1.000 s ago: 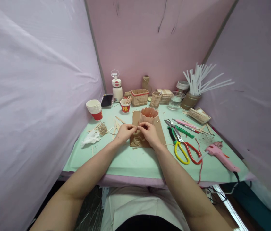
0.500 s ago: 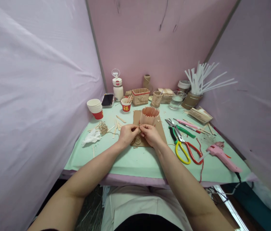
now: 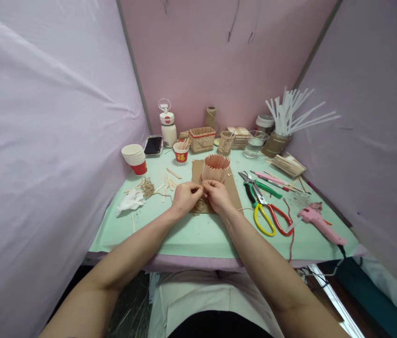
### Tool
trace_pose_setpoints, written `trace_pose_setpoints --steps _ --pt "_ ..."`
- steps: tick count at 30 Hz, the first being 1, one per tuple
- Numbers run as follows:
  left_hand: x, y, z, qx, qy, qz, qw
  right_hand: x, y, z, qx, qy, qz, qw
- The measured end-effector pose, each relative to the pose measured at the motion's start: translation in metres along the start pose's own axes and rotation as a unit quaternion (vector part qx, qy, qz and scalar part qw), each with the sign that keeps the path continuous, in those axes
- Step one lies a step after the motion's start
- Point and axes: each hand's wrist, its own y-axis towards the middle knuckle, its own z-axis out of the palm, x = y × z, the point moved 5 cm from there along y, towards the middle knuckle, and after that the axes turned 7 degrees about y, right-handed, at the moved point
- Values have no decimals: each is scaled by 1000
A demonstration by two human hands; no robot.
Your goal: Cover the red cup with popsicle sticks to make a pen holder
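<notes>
My left hand (image 3: 186, 197) and my right hand (image 3: 216, 195) meet fingertip to fingertip over a brown cardboard sheet (image 3: 232, 190). Both are pinched closed on what looks like thin twine, mostly hidden by the fingers. Just behind them stands a round cup of wooden sticks (image 3: 215, 170) with a jagged rim, upright on the cardboard. A small coil of twine (image 3: 200, 204) lies on the cardboard below my fingertips. Left of my left hand is a loose bundle of twine (image 3: 147, 187), with a strand trailing to the right.
Scissors (image 3: 262, 199), green-handled pliers (image 3: 268, 188) and a pink glue gun (image 3: 321, 225) lie on the right. Paper cups (image 3: 135, 159), a tissue (image 3: 130, 202) and loose sticks (image 3: 170, 182) are on the left. Behind stand a bottle (image 3: 168, 129), a stick basket (image 3: 202, 140) and a water bowl (image 3: 254, 144).
The whole view has shifted slightly, so the table items appear a little further left. My hands stay pinched together in nearly the same place.
</notes>
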Motion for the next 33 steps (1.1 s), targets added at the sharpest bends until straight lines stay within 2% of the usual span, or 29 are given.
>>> trace_pose_setpoints --steps 4,8,10,14,19,29,31,33 --pt "8 3 -1 -7 -19 -57 998 1 -1 0 11 -9 8 1000" --pt "-1 1 2 5 -33 -9 999 4 1 0 16 6 7 1000" --pt "-1 0 3 11 -49 -6 999 6 1 0 14 14 5 1000" --pt "13 3 4 33 -121 -82 989 9 -1 3 18 16 4 1000" --pt "20 6 8 62 -191 -112 973 13 -4 3 8 6 0 1000" --pt "19 10 5 28 -183 -59 981 19 -7 4 -19 -32 -15 999" --pt "22 11 6 35 -224 -72 971 23 -7 4 -26 -36 -27 999" --pt "25 12 9 53 -297 -101 948 26 -8 4 -26 -43 -36 998"
